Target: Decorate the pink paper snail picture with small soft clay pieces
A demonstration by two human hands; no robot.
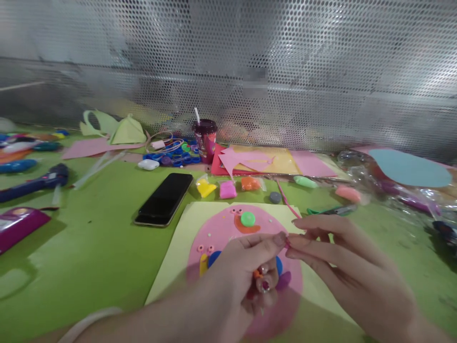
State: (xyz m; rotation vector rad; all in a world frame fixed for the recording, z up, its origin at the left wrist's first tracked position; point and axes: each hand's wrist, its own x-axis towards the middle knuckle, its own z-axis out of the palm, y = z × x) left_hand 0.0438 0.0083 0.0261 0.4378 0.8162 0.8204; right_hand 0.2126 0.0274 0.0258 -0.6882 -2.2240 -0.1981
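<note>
Over the paper, my left hand [255, 262] and my right hand [339, 259] meet fingertip to fingertip, both closed in a pinch on a thin pink strip [291, 206]. The strip's far end sticks out beyond my right fingers; what lies between the fingertips is mostly hidden. A small orange bit [257, 274] shows among the curled fingers of my left hand. Below lies a pale yellow sheet [174, 255] with a pink round [221, 228] on it. The round bears a green disc [247, 219] on an orange curve, small eyes, and blue, yellow and purple pieces, partly covered by my hands.
Beyond the sheet lie a phone [166, 199], yellow clay [205, 187], pink clay [227, 189], orange clay [250, 183] and scissors [333, 210]. Behind stand a lidded cup [206, 143] and coloured papers [278, 159]. Glue gun [35, 183] left; plastic bags [403, 188] right; perforated metal panel [228, 62] behind.
</note>
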